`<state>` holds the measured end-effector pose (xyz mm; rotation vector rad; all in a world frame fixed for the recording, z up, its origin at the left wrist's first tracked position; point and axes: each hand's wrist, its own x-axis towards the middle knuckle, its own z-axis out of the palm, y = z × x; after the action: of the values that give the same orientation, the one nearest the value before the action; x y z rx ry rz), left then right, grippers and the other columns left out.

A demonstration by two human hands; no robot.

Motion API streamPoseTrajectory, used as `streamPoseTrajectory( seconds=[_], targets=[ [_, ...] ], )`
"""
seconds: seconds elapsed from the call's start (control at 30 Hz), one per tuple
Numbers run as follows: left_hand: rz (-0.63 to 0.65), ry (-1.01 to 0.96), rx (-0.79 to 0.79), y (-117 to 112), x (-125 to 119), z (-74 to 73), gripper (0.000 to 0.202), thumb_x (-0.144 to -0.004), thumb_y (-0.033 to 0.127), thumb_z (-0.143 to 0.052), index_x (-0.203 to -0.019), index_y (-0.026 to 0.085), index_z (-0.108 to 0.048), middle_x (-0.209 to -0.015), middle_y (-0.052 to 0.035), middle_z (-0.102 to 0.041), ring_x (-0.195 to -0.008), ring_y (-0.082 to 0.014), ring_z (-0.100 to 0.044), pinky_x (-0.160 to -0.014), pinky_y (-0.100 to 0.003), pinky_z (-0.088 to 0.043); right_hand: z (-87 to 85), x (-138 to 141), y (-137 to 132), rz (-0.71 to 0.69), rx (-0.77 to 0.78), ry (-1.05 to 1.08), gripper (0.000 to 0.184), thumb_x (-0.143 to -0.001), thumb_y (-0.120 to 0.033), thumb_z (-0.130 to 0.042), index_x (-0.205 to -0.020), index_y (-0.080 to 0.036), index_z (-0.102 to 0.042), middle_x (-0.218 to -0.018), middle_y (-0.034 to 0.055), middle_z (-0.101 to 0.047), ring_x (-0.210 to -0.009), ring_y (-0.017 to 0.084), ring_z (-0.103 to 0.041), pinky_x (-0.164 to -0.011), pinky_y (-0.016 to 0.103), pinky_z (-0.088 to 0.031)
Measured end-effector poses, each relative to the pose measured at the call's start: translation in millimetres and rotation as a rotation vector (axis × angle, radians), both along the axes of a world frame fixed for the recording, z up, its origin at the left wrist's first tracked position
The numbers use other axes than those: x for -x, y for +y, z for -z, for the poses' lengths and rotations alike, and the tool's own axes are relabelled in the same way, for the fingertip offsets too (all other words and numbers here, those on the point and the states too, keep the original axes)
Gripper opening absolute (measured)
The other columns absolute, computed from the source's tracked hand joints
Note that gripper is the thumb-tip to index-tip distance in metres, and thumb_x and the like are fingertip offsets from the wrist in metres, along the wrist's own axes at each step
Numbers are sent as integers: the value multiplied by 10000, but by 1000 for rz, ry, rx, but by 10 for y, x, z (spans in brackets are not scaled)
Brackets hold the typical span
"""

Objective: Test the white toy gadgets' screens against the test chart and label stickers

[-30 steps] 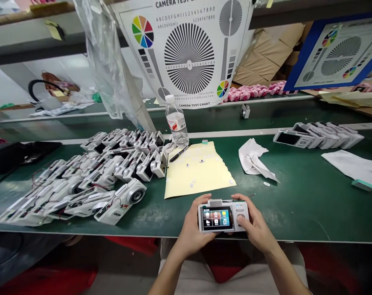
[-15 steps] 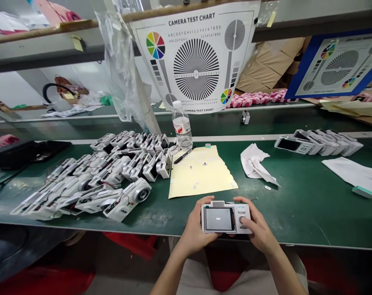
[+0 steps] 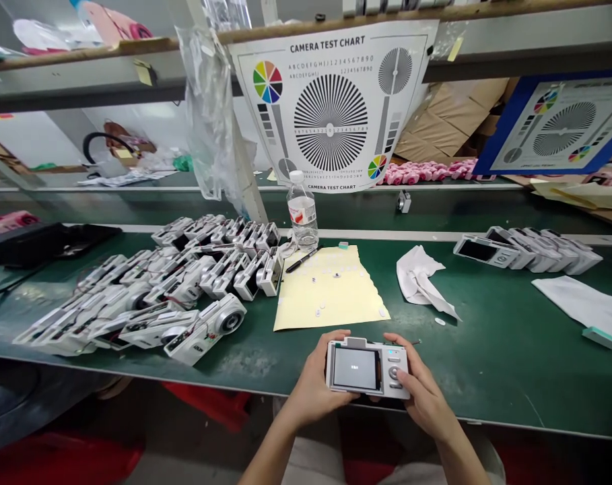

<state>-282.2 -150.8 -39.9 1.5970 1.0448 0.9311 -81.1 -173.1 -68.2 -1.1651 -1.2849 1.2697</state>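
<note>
Between my two hands is a white digital camera (image 3: 392, 385), its back facing me just above the table's front edge. Its screen (image 3: 356, 368) is lit pale grey with small marks in the middle. My left hand (image 3: 316, 387) grips the camera's left end, the thumb along the underside. Around the right end wraps my right hand (image 3: 424, 391), its thumb beside the round button pad. A thin wire shows past the camera's top right. Beyond it lies a yellow paper sheet (image 3: 330, 300) with several tiny parts and a black pen (image 3: 301, 261).
Many white cameras (image 3: 205, 330), some with exposed wires, crowd the left. More cameras (image 3: 487, 250) lean in a row at right. A water bottle (image 3: 303, 215), crumpled tissue (image 3: 417, 273) and white cloth (image 3: 583, 300) lie around. A camera test chart (image 3: 330, 121) hangs ahead.
The camera in my hands sits slightly lower and tilts a little more. My right thumb has shifted off the button pad's centre toward its lower right. The view has tipped slightly upward.
</note>
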Motion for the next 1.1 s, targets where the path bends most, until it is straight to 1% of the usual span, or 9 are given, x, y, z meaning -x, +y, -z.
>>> streamPoseTrajectory(
  seconds=[0.27, 0.4, 0.5, 0.57, 0.63, 0.73, 0.8, 0.97, 1.1],
  targets=[
    [-8, 49, 3, -12, 8, -45, 707, -543, 130, -714, -1171, 215, -401, -1193, -65, -514, -1047, -208, -537, -870, -286, -430, 16, 16, -35, -72, 65, 75, 550, -842, -345, -413, -1366, -224, -294, -1104, 78, -559, -832, 187, -587, -696, 300, -536],
    [-30, 67, -33, -6, -13, -33, 661, -575, 183, -711, -1157, 210, -399, -1202, -77, -505, -1046, -211, -541, -893, -313, -431, 15, 44, -33, 24, -24, -65, 546, -834, -346, -448, -1351, -210, -336, -1151, 88, -560, -908, 197, -583, -827, 318, -497],
    [-65, 69, -89, -19, -36, 0, 634, -586, 194, -707, -1141, 210, -401, -1197, -86, -510, -1019, -211, -560, -860, -315, -459, -38, 74, -10, 44, -62, -98, 560, -851, -340, -436, -1375, -206, -289, -1234, 99, -522, -1019, 199, -565, -924, 332, -438],
    [-77, 76, -179, -8, -23, 10, 617, -591, 198, -705, -1129, 213, -403, -1172, -87, -527, -982, -210, -579, -818, -316, -485, -77, 94, 16, 46, -59, -126, 578, -866, -358, -424, -1395, -212, -243, -1274, 101, -504, -1123, 203, -522, -988, 352, -384],
    [-73, 135, -395, 57, 28, -11, 603, -604, 205, -700, -1130, 215, -405, -1145, -91, -541, -1026, -235, -562, -858, -360, -478, -100, 105, 51, 36, -56, -133, 595, -877, -403, -412, -1406, -217, -215, -1303, 106, -491, -1183, 211, -486, -1004, 366, -374],
    [-65, 331, -798, 308, 138, -103, 564, -616, 199, -671, -1126, 211, -431, -1130, -97, -557, -1160, -288, -461, -976, -469, -384, -108, 79, 134, 54, -60, -75, 636, -881, -467, -380, -1417, -214, -150, -1295, 141, -499, -1068, 227, -575, -855, 376, -505],
    [-73, 449, -897, 577, 188, -165, 531, -618, 214, -651, -1112, 199, -457, -1121, -105, -571, -1162, -298, -451, -995, -493, -353, -124, 32, 214, 129, -81, -117, 634, -865, -475, -405, -1395, -199, -194, -1240, 163, -535, -969, 229, -620, -763, 374, -547],
    [-93, 543, -832, 1315, 141, -116, 530, -613, 237, -682, -1102, 185, -484, -1172, -130, -563, -1145, -286, -480, -1026, -459, -333, -263, -61, 463, 248, -258, -453, 433, -831, -381, -446, -1213, -178, -437, -1064, 134, -610, -891, 229, -633, -709, 372, -556],
    [-130, 591, -754, 1564, 86, 25, 681, -599, 263, -735, -1193, 149, -421, -1324, -190, -428, -1245, -323, -380, -1048, -503, -290, -278, -33, 600, 197, -400, -624, 351, -833, -289, -414, -1160, -186, -492, -1070, 123, -598, -938, 243, -618, -689, 372, -559]
  ],
)
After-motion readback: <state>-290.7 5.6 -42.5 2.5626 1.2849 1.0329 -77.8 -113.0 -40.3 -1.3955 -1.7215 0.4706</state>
